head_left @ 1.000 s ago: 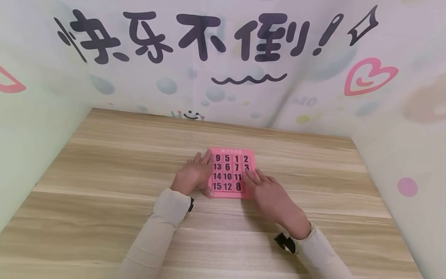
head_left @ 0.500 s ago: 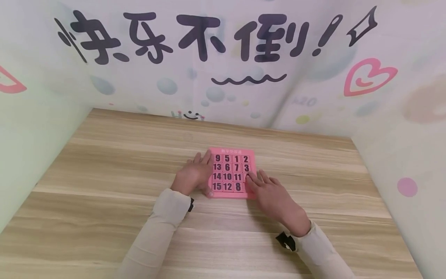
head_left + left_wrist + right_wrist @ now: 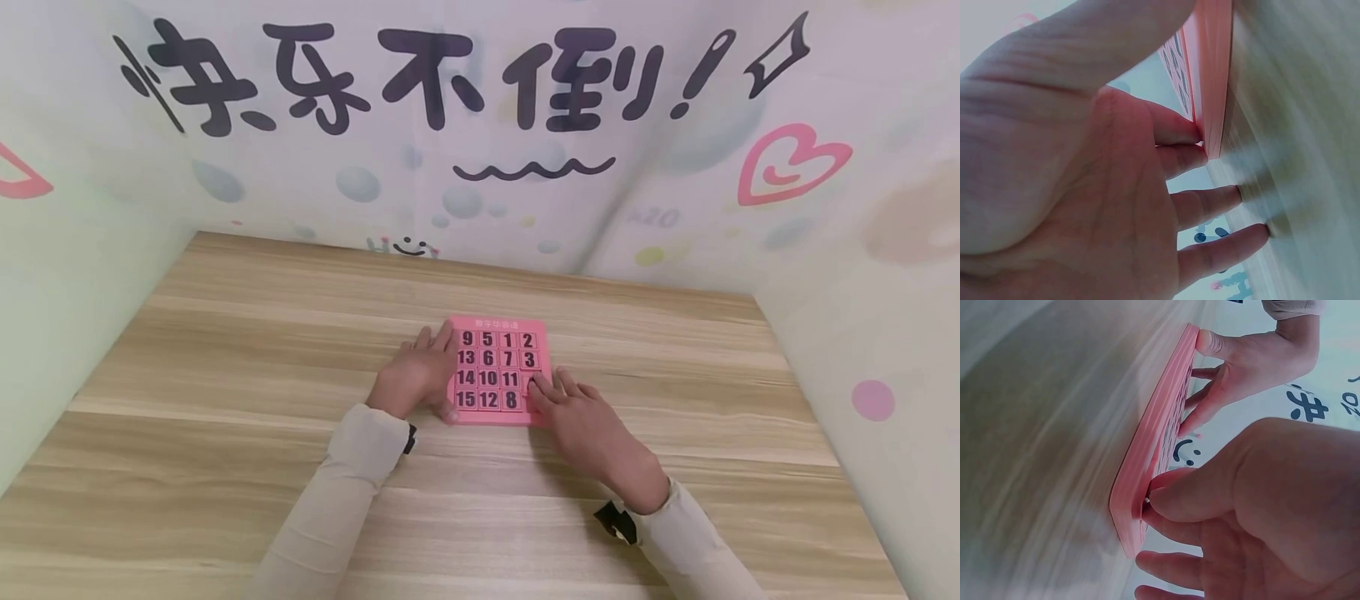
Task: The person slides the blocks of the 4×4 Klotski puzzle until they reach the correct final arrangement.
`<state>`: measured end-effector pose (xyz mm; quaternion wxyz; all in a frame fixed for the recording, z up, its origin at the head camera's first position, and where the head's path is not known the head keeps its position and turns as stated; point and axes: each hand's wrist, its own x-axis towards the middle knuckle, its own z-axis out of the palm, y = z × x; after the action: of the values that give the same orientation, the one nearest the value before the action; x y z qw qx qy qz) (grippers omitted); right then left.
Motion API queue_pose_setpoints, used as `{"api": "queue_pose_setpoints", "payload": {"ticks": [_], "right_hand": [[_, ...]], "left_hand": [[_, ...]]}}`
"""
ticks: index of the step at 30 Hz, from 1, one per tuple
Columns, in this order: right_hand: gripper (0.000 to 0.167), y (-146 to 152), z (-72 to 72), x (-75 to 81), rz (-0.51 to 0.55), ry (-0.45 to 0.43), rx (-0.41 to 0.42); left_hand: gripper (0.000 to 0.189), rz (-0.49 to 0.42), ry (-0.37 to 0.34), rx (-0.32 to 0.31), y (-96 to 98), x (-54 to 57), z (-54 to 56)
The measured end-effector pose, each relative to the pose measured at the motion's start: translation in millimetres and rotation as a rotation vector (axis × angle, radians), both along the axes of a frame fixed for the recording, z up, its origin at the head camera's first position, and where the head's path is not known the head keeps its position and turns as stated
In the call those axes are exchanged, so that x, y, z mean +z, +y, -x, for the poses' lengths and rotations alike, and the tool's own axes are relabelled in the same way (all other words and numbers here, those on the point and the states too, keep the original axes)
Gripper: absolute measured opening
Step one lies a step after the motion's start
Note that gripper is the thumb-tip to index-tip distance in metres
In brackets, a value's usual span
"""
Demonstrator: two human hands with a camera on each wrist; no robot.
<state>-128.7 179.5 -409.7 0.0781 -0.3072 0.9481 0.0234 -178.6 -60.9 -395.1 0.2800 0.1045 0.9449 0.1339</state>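
A pink sliding number puzzle (image 3: 498,327) lies flat on the table, its black-numbered tiles in rows inside a frame. My left hand (image 3: 414,377) braces the puzzle's left side, thumb at the near corner and index finger along the far part of the edge. In the left wrist view, two fingertips meet the pink side wall (image 3: 1213,81) while the other two reach the tabletop. My right hand (image 3: 600,429) touches the right column below the 3 tile (image 3: 529,360). Its fingertips partly cover the tile there, and the lower right corner slot is mostly hidden. The right wrist view shows thumb and index close together at the frame.
The wood-grain table (image 3: 262,325) extends around the puzzle on all sides. Behind it stands a white printed backdrop (image 3: 360,167) with large black characters, and pale side walls (image 3: 67,275) rise at left and right.
My right fingertips have shifted slightly down and back toward me along the right column, so the 3 tile now shows fully. My left hand stays in place at the puzzle's edge.
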Motion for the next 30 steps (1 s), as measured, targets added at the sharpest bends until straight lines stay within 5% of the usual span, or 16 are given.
{"api": "queue_pose_setpoints", "payload": {"ticks": [30], "right_hand": [[0.045, 1, -14.4, 4.3, -0.008, 0.010, 0.027]], "left_hand": [[0.124, 0.003, -0.003, -0.003, 0.0, 0.5, -0.1]]}}
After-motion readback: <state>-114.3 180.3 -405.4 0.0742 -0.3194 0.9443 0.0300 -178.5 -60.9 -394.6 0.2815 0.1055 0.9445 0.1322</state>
